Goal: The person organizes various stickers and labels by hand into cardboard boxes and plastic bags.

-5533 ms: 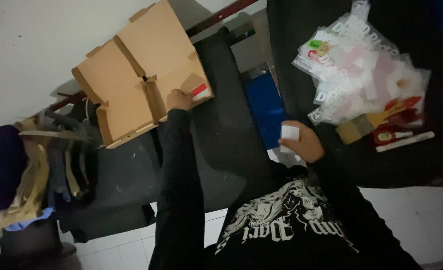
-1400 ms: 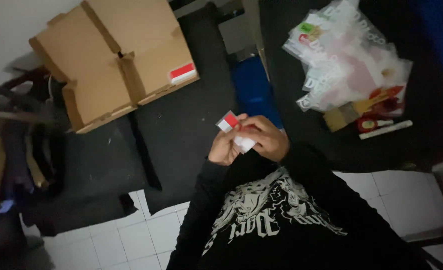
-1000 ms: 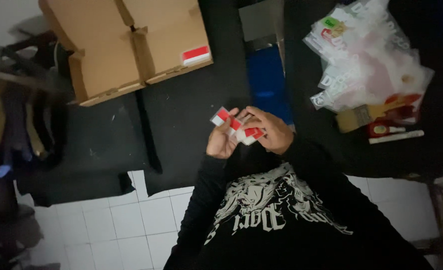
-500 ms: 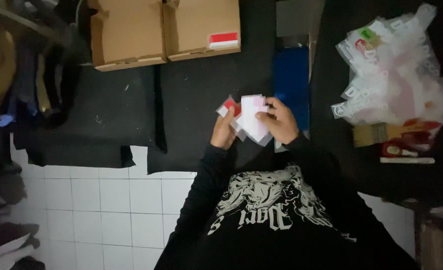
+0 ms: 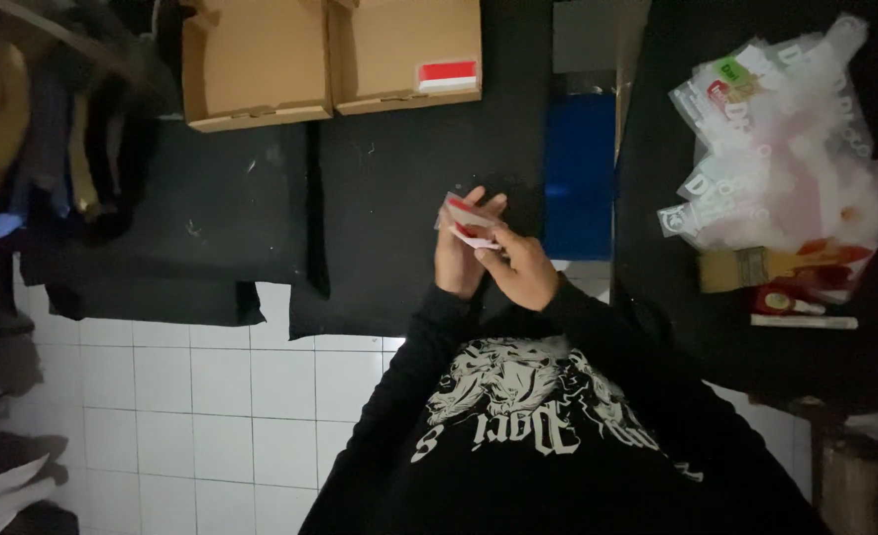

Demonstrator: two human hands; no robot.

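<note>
Both hands, left hand [image 5: 457, 260] and right hand [image 5: 520, 269], pinch small red-and-white packets [image 5: 469, 223], fingers clamped, above the black desk [image 5: 389, 178]; cardboard boxes [image 5: 330, 54] beyond.

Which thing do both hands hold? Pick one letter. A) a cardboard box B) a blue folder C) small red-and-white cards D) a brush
C: the left hand and right hand meet around small red-and-white cards, apart from the box and the blue folder.

Red-white label [image 5: 448, 75] on (perhaps cardboard) box [image 5: 405, 52].
</note>
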